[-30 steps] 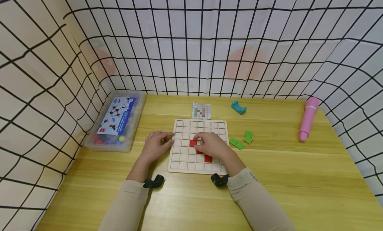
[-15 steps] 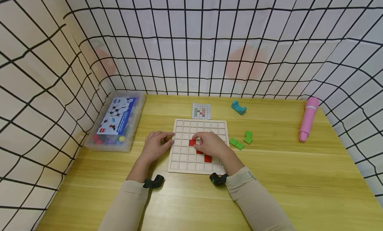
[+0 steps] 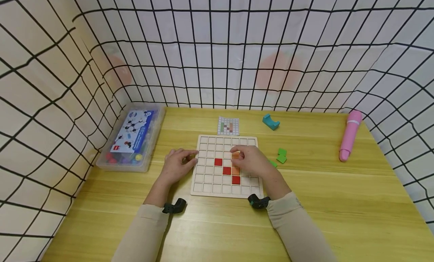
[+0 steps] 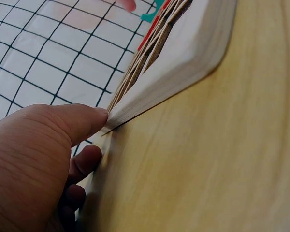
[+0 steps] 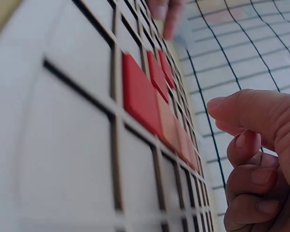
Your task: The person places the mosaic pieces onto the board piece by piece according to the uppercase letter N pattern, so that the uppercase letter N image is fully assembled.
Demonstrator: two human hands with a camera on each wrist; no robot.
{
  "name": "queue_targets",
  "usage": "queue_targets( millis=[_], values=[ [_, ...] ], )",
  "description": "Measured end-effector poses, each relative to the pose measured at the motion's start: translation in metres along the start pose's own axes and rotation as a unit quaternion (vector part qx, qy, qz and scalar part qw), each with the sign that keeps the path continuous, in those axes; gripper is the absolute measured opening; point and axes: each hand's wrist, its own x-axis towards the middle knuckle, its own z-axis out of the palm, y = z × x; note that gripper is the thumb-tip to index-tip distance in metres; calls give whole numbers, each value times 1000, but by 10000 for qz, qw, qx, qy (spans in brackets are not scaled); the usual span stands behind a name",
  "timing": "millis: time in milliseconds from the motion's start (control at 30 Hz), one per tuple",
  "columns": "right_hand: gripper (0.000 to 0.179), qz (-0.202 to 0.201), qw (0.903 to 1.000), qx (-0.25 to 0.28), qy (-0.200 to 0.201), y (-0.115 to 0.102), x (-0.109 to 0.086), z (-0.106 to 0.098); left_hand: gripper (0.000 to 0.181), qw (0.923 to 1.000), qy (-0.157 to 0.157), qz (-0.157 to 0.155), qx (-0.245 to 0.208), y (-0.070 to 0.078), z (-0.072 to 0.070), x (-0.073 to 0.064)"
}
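Note:
A wooden grid board (image 3: 207,179) lies on the table. Three red tiles (image 3: 218,162) step diagonally down to the right in its cells. Orange tiles (image 3: 235,170) fill cells in one column above the lowest red tile, partly covered by my right hand (image 3: 252,162). That hand hovers over the board; in the right wrist view its thumb (image 5: 251,108) stands off the surface with nothing seen between thumb and fingers, the other fingers loosely bent. My left hand (image 3: 178,166) touches the board's left edge with thumb (image 4: 82,121) and fingertips.
Green tiles (image 3: 281,151) lie to the right of the board, some hidden by my right hand. Behind the board are a small pattern card (image 3: 228,126) and a teal curved piece (image 3: 271,121). A clear plastic case (image 3: 149,141) sits left, a pink cylinder (image 3: 350,135) far right.
My right hand has left the red tile near the middle and moved right over the orange column. That red tile now lies uncovered in its cell. The left hand stays put.

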Motion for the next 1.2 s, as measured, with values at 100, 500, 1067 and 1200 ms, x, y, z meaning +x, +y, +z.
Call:
queue_targets(
  millis=[100,500,1067,1200],
  values=[
    [35,150,9999,40,43,7,-5,-9,33,10000,-2,1,-28,0,0,0],
    [36,542,9983,167,144,37,-22,-34,32,10000,-15,33,-22,-1,0,0],
    [41,877,9954,-180,333,77,-45,-61,33,10000,-24,39,24,0,0,0],
    [40,866,9957,-216,258,83,-48,-62,33,10000,-34,35,28,0,0,0]
  ],
)
